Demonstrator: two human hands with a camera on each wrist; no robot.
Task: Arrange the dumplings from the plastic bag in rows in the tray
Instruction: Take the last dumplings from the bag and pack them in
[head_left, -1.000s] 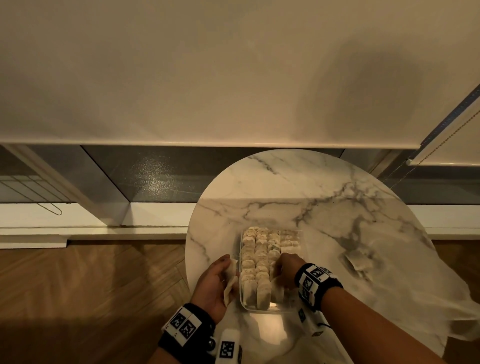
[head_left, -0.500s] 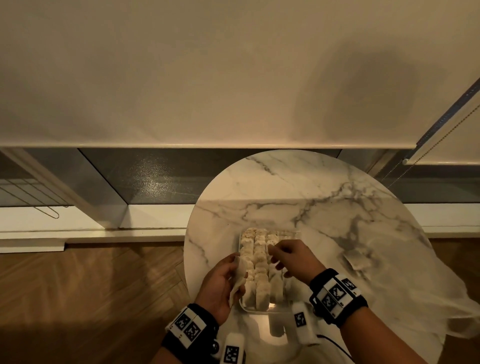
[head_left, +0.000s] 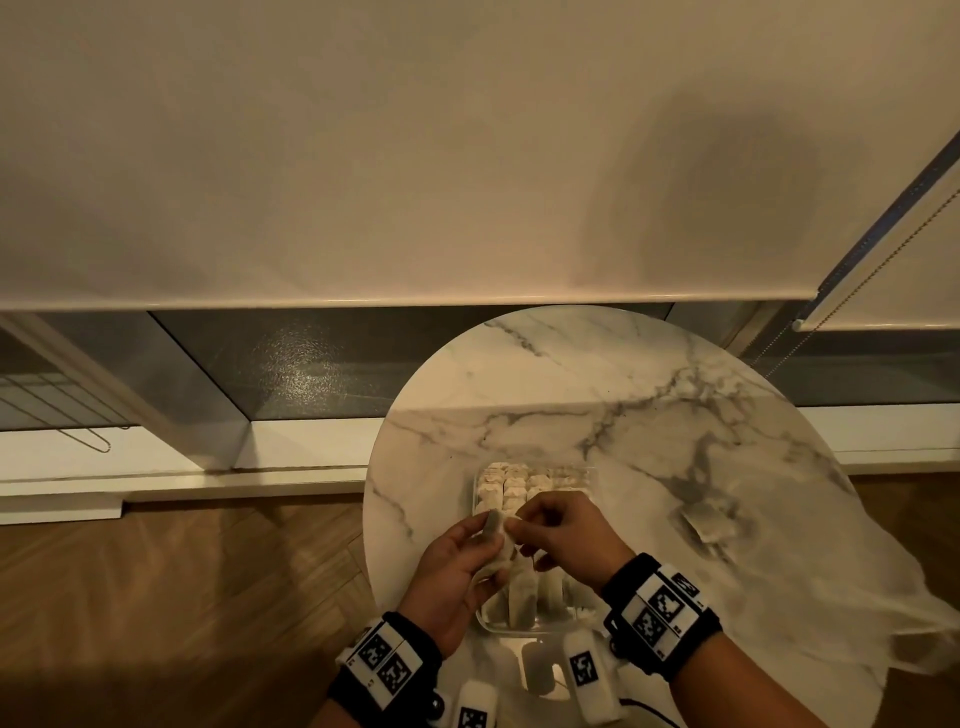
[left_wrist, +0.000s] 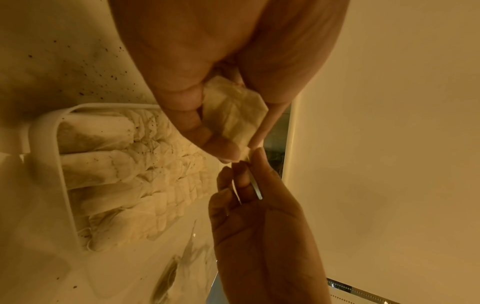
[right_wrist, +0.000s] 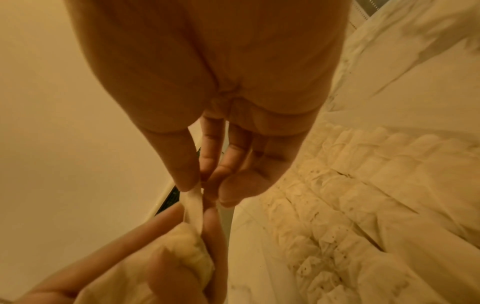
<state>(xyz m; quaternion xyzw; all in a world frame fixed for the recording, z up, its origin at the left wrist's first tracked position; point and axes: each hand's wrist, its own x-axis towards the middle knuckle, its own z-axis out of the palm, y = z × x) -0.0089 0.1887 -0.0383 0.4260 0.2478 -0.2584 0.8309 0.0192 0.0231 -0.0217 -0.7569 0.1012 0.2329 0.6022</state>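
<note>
A clear tray (head_left: 480, 621) on the round marble table (head_left: 545, 395) holds rows of pale dumplings (head_left: 514, 486), also seen in the left wrist view as rows of dumplings (left_wrist: 109, 168). My left hand (head_left: 462, 561) grips one pale dumpling (head_left: 497, 540) just above the tray's left side; the same dumpling (left_wrist: 233, 115) lies between its thumb and fingers. My right hand (head_left: 566, 530) pinches the top corner of that dumpling (right_wrist: 193, 203) between thumb and forefinger. A thin clear plastic bag (head_left: 810, 587) lies on the table's right, with a dumpling (head_left: 706, 522) inside it.
The small table stands by a window with a lowered roller blind (head_left: 415, 156) and a bead chain (head_left: 852, 291) at the right. Wooden floor (head_left: 182, 597) lies to the left. The table's far half is bare marble.
My right hand left the tray's right rows and moved left to meet my left hand, taking hold of the dumpling's tip. My left hand shifted slightly right and up over the tray.
</note>
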